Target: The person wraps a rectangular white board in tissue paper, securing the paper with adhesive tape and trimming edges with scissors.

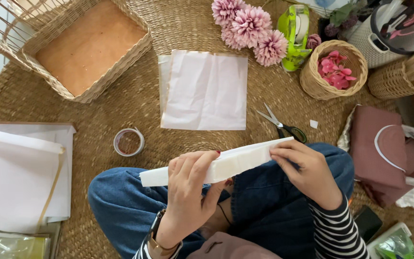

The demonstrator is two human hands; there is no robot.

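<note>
Both my hands hold a long folded strip of white paper [238, 160] over my lap, tilted up to the right. My left hand [188, 189] grips its left half, thumb and fingers wrapped round it. My right hand [307, 170] pinches the right end. A flat creased sheet of white paper [207, 91] lies on the woven mat [135, 110] in front of me. Scissors [281, 124] with dark handles lie just beyond my right hand.
A square wicker basket [89, 48] stands at back left, a tape roll [129, 142] near my left knee, and stacked white paper [20, 172] at left. Pink flowers [250, 29], a green tape dispenser [293, 33], a small round basket of petals [334, 69] and folded mauve cloth [384, 153] lie right.
</note>
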